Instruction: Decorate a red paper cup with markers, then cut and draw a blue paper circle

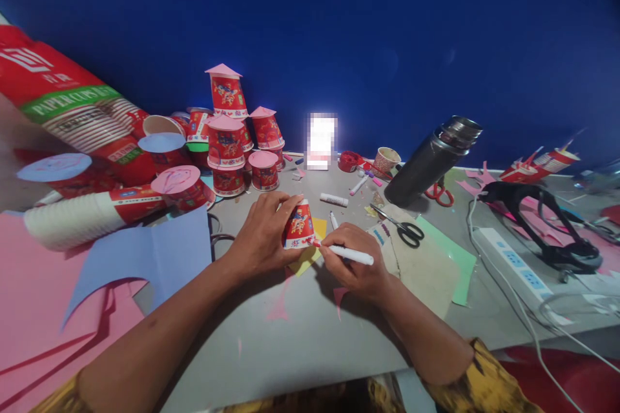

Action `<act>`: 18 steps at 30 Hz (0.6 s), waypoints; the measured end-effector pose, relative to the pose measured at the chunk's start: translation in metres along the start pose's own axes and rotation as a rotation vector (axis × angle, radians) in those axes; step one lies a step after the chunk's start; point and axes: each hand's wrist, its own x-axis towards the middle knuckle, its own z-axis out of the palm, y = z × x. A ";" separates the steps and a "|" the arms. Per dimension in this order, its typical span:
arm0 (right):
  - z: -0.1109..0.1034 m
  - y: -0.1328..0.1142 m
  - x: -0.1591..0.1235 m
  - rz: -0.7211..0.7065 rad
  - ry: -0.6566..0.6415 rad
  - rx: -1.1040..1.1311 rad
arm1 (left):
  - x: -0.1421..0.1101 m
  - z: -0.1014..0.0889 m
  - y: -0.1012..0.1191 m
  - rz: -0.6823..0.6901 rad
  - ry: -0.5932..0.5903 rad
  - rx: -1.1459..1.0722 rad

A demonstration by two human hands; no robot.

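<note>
My left hand (264,232) grips a red printed paper cup (299,226), which stands upside down with its wide rim low. In my right hand (356,258) is a white marker pen (351,253), its red tip at the cup's lower rim. Under the cup lies a piece of yellow paper (310,258). A marker cap or second white marker (334,200) rests on the table just beyond. To the left, several red cups with pink paper cone tops (227,142) are stacked.
Scissors (407,229) lie on beige and green paper (460,264) at right, near a dark thermos (429,161). A power strip (516,268) with cables and a black strap frame (547,226) sit further right. Blue paper (165,251) and nested cups (87,216) occupy the left.
</note>
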 end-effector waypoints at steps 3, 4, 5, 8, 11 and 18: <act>0.000 0.000 0.000 -0.008 -0.002 0.013 | 0.000 0.000 0.000 0.002 0.000 0.005; 0.000 0.000 -0.001 -0.010 -0.001 0.021 | 0.000 0.000 0.000 0.003 0.002 0.007; 0.000 0.000 -0.001 -0.010 0.003 0.028 | 0.000 0.000 0.000 0.004 0.004 0.009; 0.001 0.001 -0.001 0.001 0.021 0.042 | -0.001 0.001 0.000 0.015 0.011 0.017; 0.002 0.001 -0.002 0.006 0.012 0.034 | -0.001 0.001 0.000 0.015 0.011 0.024; 0.001 0.000 0.000 -0.032 0.000 0.034 | -0.001 0.001 -0.001 0.008 0.008 0.018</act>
